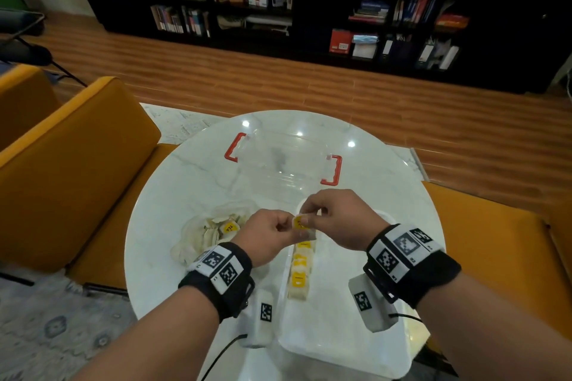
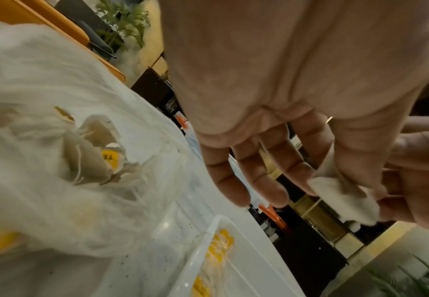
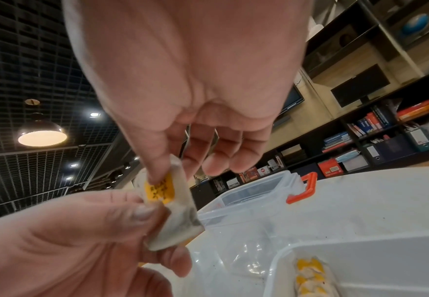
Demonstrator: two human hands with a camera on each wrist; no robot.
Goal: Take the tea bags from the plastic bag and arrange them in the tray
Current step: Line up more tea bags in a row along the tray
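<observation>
Pinching one tea bag between both hands, my left hand and right hand each clamped on it just above the tray.

I hold it in a two-handed grip, probably to square it before it joins the row of tea bags along the tray's left side. More wait in the plastic bag on the counter; the clear bin beyond looks empty.

Row of tea bags filled only the tray's left edge; the rest of its floor lay open. Plastic bag blocked the table left of it. Clear container stood behind, blocking the far side.
</observation>
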